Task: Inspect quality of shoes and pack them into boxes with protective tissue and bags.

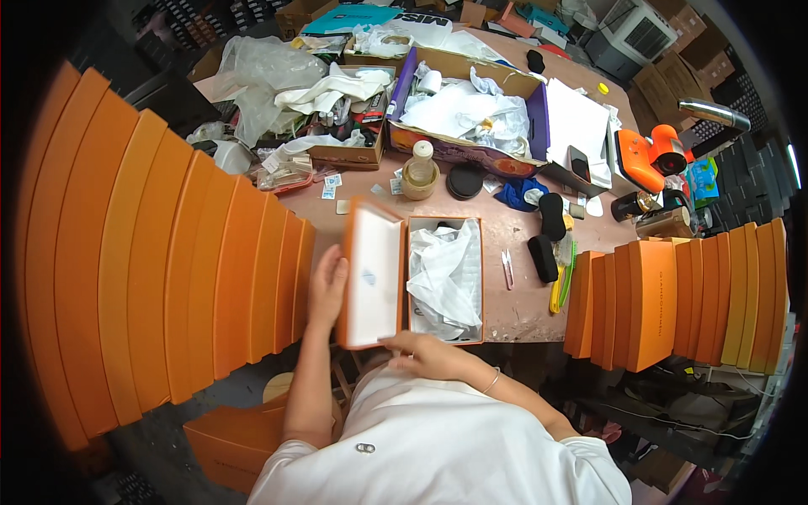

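Centre frame: your left hand [326,286] and right hand [421,343] clamp the orange lid [370,273], tilted beside the open box [446,279]. Light, stiff card, likely dents; grip edges.

Your left hand [326,284] is up and flat, with the fingers straight and close together. Your left arm runs straight up from below. Your right hand [423,347] sits low, fingers curled, with your right arm bent in from the side.

A cluttered brown worktable [522,316] stands on a dark floor [160,438], flanked by stacked orange boxes [168,269].
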The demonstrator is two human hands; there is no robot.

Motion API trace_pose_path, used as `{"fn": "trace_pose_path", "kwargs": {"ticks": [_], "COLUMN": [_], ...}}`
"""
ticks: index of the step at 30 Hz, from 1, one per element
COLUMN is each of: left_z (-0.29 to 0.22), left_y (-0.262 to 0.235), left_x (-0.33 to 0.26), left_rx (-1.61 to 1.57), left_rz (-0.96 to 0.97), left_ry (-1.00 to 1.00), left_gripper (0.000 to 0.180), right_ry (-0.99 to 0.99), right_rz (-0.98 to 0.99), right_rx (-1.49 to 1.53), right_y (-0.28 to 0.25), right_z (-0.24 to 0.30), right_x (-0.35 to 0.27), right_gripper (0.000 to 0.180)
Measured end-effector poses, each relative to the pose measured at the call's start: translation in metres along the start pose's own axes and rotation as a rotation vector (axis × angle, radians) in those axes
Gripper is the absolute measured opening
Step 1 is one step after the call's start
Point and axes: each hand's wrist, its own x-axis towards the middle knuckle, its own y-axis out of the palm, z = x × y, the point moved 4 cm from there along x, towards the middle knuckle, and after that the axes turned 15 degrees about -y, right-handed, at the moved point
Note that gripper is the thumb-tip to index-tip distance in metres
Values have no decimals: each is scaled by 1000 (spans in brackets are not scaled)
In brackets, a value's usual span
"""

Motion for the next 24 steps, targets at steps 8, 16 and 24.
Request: {"fn": "trace_pose_path", "kwargs": {"ticks": [8,16,24], "left_z": [-2,25,36], "left_y": [115,131,223], "left_x": [-32,-19,56], "left_rx": [929,651,1317], "left_rz": [80,37,198], "left_ry": [463,326,334], "left_gripper": [53,54,45], "right_ry": [152,444,53], "right_rz": [-110,-933,-575], "right_rx": [-950,144,47], "right_y": [-91,-129,-117], "right_z": [-90,-158,-1], "right_x": [-43,-186,-92], "right_gripper": [40,10,18]}}
